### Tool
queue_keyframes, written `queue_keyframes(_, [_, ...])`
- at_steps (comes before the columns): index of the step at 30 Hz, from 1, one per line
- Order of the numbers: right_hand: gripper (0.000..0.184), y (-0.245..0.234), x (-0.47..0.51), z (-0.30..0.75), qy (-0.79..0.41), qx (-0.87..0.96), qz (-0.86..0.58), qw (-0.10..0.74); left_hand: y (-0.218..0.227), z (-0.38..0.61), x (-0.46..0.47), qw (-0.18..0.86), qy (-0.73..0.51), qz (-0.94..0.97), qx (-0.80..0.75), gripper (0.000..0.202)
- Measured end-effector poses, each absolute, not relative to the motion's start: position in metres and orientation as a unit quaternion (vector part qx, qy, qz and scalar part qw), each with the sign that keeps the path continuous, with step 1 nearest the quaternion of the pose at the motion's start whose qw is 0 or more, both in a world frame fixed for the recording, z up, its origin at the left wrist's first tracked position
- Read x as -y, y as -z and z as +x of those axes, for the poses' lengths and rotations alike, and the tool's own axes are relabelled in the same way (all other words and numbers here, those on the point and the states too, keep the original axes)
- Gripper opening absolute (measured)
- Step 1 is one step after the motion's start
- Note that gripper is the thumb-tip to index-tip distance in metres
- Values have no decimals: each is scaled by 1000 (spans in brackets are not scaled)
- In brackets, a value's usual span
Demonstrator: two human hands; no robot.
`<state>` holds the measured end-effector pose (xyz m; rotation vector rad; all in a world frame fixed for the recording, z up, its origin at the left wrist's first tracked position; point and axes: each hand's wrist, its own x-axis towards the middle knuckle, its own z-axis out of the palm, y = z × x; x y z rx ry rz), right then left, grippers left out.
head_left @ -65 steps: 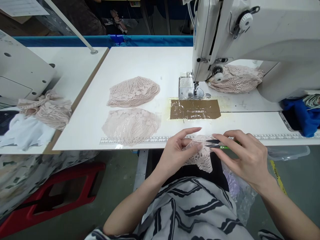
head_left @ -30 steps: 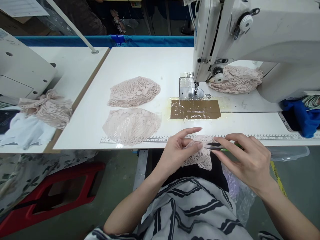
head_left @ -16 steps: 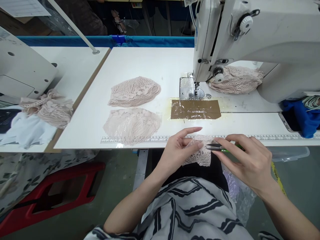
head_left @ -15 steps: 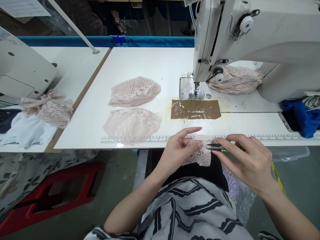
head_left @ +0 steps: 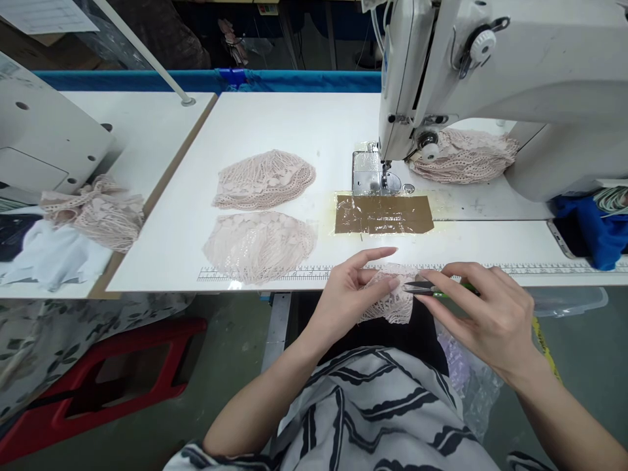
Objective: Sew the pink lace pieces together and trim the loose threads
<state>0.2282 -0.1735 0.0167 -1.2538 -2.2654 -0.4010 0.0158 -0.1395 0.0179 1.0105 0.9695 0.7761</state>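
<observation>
Pointing left, long axis seemingly sideways, snips (head_left: 430, 292) pinched by right hand (head_left: 490, 311), lace (head_left: 395, 307) by left hand (head_left: 344, 293)

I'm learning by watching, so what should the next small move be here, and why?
The right hand should probably squeeze the snips gently while the left hand pinches the lace piece: the snips look slightly open, with their tips at or near its edge. Whether a thread lies between them is too small to tell, so look first.

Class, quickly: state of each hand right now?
Left hand: closed, holding the pale pink lace piece.
Right hand: closed, holding green-handled thread snips.
</observation>
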Motion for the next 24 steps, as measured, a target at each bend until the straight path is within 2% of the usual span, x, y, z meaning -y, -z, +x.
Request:
queue_keyframes(6, [28, -19, 173, 227, 163, 837, -456, 255, -18, 16, 140, 689, -348, 461, -438, 51])
queue_keyframes(24, [29, -15, 175, 226, 130, 830, -472, 267, -13, 14, 139, 701, -335, 462, -427, 45])
